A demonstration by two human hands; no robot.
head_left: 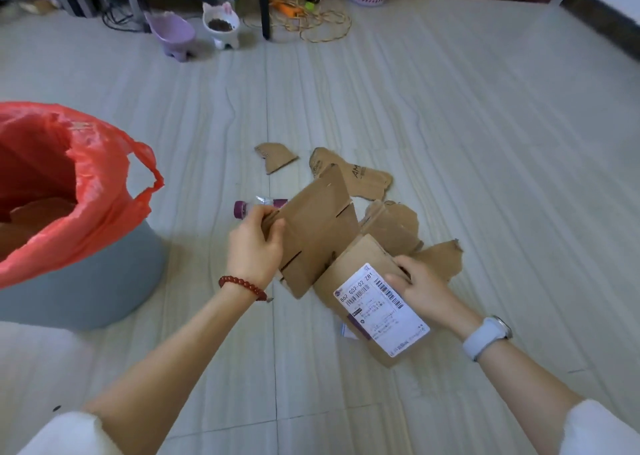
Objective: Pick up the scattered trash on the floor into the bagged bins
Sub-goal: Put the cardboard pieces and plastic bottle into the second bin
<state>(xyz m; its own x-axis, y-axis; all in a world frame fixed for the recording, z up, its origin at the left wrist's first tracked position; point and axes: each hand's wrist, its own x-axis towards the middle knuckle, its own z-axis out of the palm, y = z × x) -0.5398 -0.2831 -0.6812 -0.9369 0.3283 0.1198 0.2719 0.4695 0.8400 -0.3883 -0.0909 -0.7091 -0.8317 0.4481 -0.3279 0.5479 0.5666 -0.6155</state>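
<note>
Between the two hands, a flattened cardboard box (318, 232) is lifted off the pale tiled floor (485, 142): the left hand (254, 246) pinches the slotted panel at its left edge, thumb over the face, while the right hand (420, 286) has its fingers curled over the far edge of the panel bearing a white shipping label (379, 310). Beyond the right hand lie torn cardboard scraps (367, 180), a smaller piece (275, 156) further off; just past the left hand's fingertips a purple-capped bottle (258, 206) lies half hidden by the board. Well to the left of the left hand stands the grey bin (86, 281) lined with a red bag (86, 184), some cardboard already inside.

Risks from here appear plain: the two panels seem joined only along a fold, so pulling unevenly could tear them and drop a piece. A board this wide could also catch the loose bag rim and drag it down into the bin, or tip out again unless folded first.
</note>
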